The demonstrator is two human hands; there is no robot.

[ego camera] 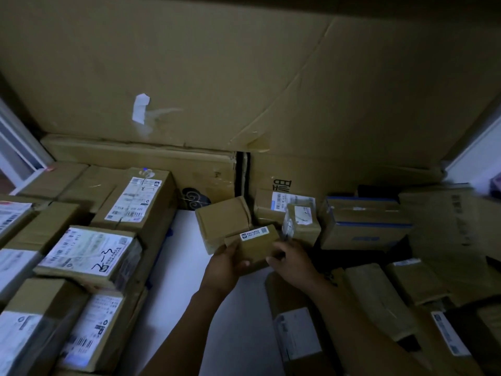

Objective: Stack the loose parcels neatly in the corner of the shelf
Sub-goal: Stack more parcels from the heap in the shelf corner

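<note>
Your left hand (223, 267) and right hand (294, 267) curl their fingers round the ends of the small labelled parcel (256, 248). This two-sided hold probably keeps it square for seating against the plain box (221, 219) just beyond, below the cardboard backing (244, 90).

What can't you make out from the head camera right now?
Head view only.
Underside of the small parcel: hidden by the left hand and right hand.
Its white label: print too small.
The far-right boxes: dark, blurred.
The left stack: cut off by the frame edge.
</note>
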